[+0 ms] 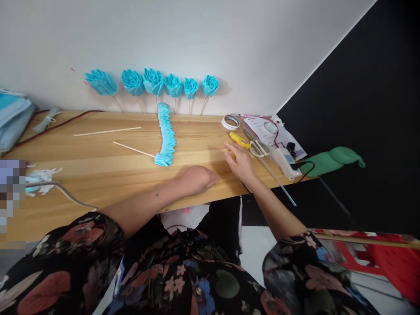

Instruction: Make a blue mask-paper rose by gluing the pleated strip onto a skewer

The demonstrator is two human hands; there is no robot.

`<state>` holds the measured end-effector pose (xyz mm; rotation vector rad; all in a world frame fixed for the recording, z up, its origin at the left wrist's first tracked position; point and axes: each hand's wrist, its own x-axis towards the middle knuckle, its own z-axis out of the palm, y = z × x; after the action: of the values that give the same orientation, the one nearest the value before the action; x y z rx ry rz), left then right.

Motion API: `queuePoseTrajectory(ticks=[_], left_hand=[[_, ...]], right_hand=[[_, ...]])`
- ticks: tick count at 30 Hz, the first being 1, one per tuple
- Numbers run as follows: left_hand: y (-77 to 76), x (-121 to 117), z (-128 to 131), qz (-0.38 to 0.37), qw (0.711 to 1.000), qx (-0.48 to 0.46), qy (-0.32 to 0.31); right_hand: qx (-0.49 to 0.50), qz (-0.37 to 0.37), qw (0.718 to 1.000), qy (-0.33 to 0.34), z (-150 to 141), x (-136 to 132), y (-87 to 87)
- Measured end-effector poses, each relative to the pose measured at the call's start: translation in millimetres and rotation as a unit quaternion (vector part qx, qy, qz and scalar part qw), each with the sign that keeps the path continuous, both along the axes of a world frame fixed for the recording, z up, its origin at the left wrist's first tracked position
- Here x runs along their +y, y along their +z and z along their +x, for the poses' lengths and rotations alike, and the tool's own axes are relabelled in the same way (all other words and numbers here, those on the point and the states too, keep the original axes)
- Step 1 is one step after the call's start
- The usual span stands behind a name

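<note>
My right hand (242, 164) is over the table by the yellow glue gun (239, 139), fingers stretched and apart, with a little yellow showing between them. I see no grip on the gun. To its left my left hand (198, 180) is near the table's front edge, fingers curled in; whatever they may hold is hidden. Left of both hands lies a row of folded light-blue crepe-paper petals (168, 139), with a thin wooden stick (134, 148) touching its near end. Another wooden stick (107, 131) lies farther back. Scissors (259, 148) and a tape roll (230, 123) are beside the glue gun.
Several blue paper flowers (152, 82) on sticks lean against the wall. A power strip (286, 162), a printed sheet (295, 144) and a glue stick (278, 181) lie right. A green pouch (331, 161) is at the right edge. White scraps (42, 180) and blue material (15, 118) are left.
</note>
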<state>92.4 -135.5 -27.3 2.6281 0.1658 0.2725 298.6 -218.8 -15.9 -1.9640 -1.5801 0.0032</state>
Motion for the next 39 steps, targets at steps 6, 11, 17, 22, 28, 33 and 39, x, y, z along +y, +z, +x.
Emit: queuePoseTrajectory(ticks=[6, 11, 17, 22, 28, 33, 39], left_hand=[[4.6, 0.7, 0.2, 0.039, 0.998, 0.01, -0.051], [3.7, 0.0, 2.8, 0.068, 0.996, 0.026, -0.052], [0.4, -1.8, 5.2, 0.089, 0.995, 0.024, -0.046], [-0.7, -1.7, 6.1, 0.083, 0.995, 0.019, -0.043], [-4.8, -0.2, 8.2, 0.069, 0.996, 0.008, -0.048], [-6.6, 0.4, 8.7, 0.056, 0.998, 0.004, -0.035], [-10.6, 1.1, 8.8, 0.02, 0.999, -0.01, -0.023]], right_hand=[[-0.162, -0.109, 0.98, -0.044, -8.0, 16.6, -2.4], [-0.211, -0.153, 0.964, -0.056, -11.4, 27.2, -4.4], [-0.227, -0.167, 0.959, -0.036, 1.0, 56.1, -1.1], [-0.279, -0.192, 0.941, 0.004, 20.9, 89.7, 0.1], [-0.322, -0.241, 0.915, 0.02, 34.5, 130.0, -3.1], [-0.31, -0.266, 0.913, -0.009, 39.9, 161.8, 0.2], [-0.297, -0.268, 0.916, 0.023, 38.5, 150.1, 4.9]])
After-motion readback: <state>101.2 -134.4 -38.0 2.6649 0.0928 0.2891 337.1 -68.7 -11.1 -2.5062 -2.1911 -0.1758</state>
